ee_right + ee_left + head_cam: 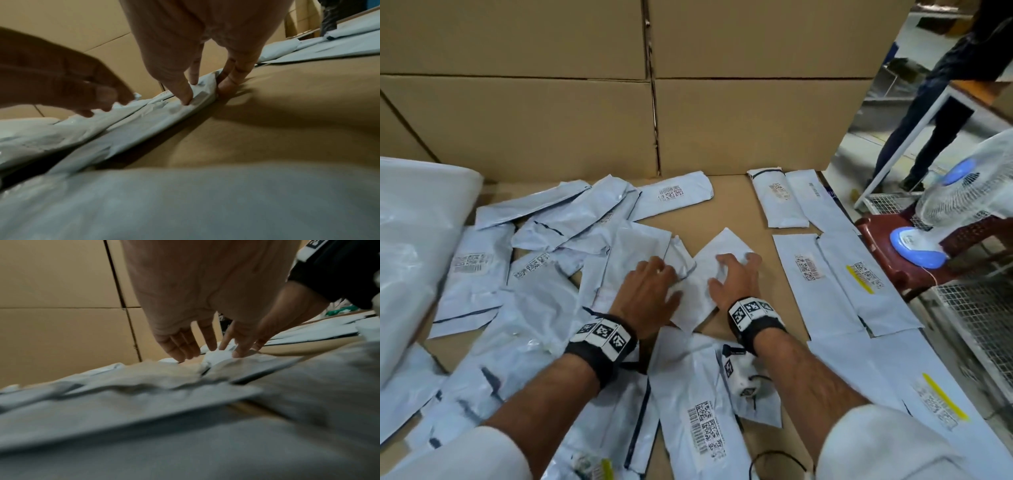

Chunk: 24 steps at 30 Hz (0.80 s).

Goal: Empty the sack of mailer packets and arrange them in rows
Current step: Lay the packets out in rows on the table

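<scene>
A white mailer packet [700, 291] lies askew at the middle of the cardboard surface [736, 205]. My right hand [736, 263] reaches over it; in the right wrist view its thumb [185, 97] presses on top while other fingers [232, 78] hook over the packet's far edge [205, 94]. My left hand [664, 277] rests with straight fingers [185, 350] on the packet's left side, beside a loose pile of packets [544, 246]. The white sack [414, 240] lies at the far left. Several packets [835, 274] lie side by side in rows on the right.
Stacked cardboard boxes [551, 120] wall off the back. A labelled packet [698, 404] lies near me, with a small white device [743, 377] and cable on it. Off the right edge are a fan [959, 192] on a red stool [893, 263], wire mesh [979, 325] and a standing person [928, 113].
</scene>
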### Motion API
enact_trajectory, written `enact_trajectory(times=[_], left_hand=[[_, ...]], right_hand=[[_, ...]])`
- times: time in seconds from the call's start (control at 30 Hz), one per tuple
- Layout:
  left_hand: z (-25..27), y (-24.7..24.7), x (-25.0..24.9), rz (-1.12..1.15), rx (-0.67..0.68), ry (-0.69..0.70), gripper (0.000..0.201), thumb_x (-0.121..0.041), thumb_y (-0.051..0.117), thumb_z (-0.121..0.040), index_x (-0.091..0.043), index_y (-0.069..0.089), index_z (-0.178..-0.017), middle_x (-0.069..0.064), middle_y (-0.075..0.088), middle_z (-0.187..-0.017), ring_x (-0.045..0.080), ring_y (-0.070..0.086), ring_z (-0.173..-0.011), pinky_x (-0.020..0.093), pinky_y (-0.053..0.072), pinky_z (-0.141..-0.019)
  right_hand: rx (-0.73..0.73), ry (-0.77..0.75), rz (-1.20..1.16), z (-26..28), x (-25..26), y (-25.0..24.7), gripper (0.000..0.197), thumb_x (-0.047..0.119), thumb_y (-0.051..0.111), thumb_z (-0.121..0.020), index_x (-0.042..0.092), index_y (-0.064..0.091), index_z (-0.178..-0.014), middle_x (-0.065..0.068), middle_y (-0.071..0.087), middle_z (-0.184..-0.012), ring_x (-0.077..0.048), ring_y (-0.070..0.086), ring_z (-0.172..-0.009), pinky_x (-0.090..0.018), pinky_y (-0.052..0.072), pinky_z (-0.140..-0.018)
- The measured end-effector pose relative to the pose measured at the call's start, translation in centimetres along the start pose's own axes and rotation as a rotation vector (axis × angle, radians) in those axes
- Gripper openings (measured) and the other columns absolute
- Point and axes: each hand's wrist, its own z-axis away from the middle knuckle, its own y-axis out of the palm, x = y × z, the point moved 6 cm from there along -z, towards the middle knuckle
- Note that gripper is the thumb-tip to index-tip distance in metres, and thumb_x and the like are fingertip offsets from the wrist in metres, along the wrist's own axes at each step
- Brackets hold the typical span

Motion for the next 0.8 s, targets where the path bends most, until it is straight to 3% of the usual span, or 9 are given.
enact_trajectory(times=[0.1,0.17,0.27,0.33,0.43,0.53,0.67,0.73,0.8], left_hand=[[-0.8,2.6,-3.2,0.017,0.201,0.065,0.086,-0.074,0.046,-0.080,-0.022,0.034,-0.146,0.006,0.048,-0.135,0.027,0.049,-0.117,0.043,0.048,-0.094],[-1.2,3.8,-4.1,-0.064,0.242,0.032,0.103,-0.078,0.047,-0.074,-0.019,0.018,-0.153,0.010,0.044,-0.136,0.030,0.049,-0.115,0.044,0.049,-0.092],[-1.8,3.8,-4.8,-0.101,0.212,-0.026,0.087,-0.050,0.052,-0.084,-0.018,0.013,-0.155,0.013,0.043,-0.134,0.032,0.049,-0.112,0.041,0.051,-0.084],[-2.1,3.5,-4.9,-0.072,0.207,-0.052,0.068,-0.035,0.049,-0.088,-0.017,0.027,-0.149,0.014,0.045,-0.131,0.033,0.050,-0.111,0.042,0.052,-0.083],[-3.0,2.7,-4.7,0.023,0.186,-0.094,0.041,-0.027,0.045,-0.093,-0.014,0.043,-0.133,0.013,0.052,-0.123,0.035,0.056,-0.108,0.044,0.050,-0.082],[-3.3,1.7,-5.1,0.108,0.140,-0.099,0.035,-0.022,0.044,-0.095,-0.016,0.046,-0.130,0.012,0.056,-0.118,0.036,0.062,-0.101,0.043,0.050,-0.077],[-2.4,1.5,-5.7,0.276,0.149,-0.061,0.037,-0.030,0.050,-0.091,-0.018,0.044,-0.125,0.010,0.060,-0.113,0.033,0.062,-0.096,0.043,0.052,-0.077],[-1.7,1.6,-5.6,0.319,0.160,-0.035,0.043,-0.047,0.052,-0.089,-0.024,0.046,-0.124,0.003,0.062,-0.114,0.026,0.063,-0.099,0.042,0.053,-0.081],[-0.8,2.0,-5.6,0.315,0.222,0.005,0.061,-0.070,0.046,-0.086,-0.031,0.045,-0.133,-0.003,0.058,-0.127,0.018,0.058,-0.115,0.040,0.050,-0.095]], right_hand=[[0.006,-0.028,0.054,-0.1,0.2,-0.4,0.050,0.023,0.068,-0.089,0.024,0.058,-0.138,-0.013,0.015,-0.156,-0.030,0.037,-0.138,-0.027,0.033,-0.112],[0.037,-0.071,0.111,-0.2,0.1,-0.5,0.051,0.029,0.066,-0.091,0.026,0.055,-0.141,-0.013,0.013,-0.159,-0.031,0.033,-0.142,-0.031,0.033,-0.113],[0.080,-0.109,0.146,-0.4,-1.0,-0.6,0.055,0.035,0.064,-0.093,0.030,0.049,-0.146,-0.013,0.007,-0.163,-0.032,0.027,-0.147,-0.037,0.032,-0.115],[0.045,-0.128,0.108,-0.4,-1.8,-1.2,0.056,0.036,0.065,-0.092,0.029,0.048,-0.146,-0.014,0.013,-0.162,-0.032,0.026,-0.147,-0.038,0.032,-0.114],[-0.036,-0.119,-0.008,-0.3,-2.8,-2.2,0.059,0.040,0.065,-0.092,0.025,0.047,-0.146,-0.014,0.031,-0.147,-0.033,0.045,-0.133,-0.039,0.041,-0.109],[-0.029,-0.043,-0.170,0.0,-3.3,-2.1,0.069,0.050,0.061,-0.089,0.028,0.036,-0.149,-0.012,0.041,-0.135,-0.033,0.061,-0.112,-0.045,0.051,-0.100],[0.088,-0.018,-0.339,-0.3,-2.4,-1.1,0.078,0.050,0.058,-0.094,0.023,0.022,-0.158,-0.011,0.037,-0.155,-0.031,0.044,-0.138,-0.042,0.037,-0.116],[0.120,-0.017,-0.342,-0.6,-2.2,-0.9,0.074,0.044,0.054,-0.099,0.021,0.019,-0.160,-0.010,0.033,-0.159,-0.028,0.037,-0.144,-0.036,0.030,-0.117],[0.086,-0.012,-0.347,-0.9,-2.3,-1.1,0.072,0.045,0.049,-0.100,0.026,0.015,-0.160,-0.011,0.031,-0.160,-0.031,0.037,-0.143,-0.040,0.030,-0.117]])
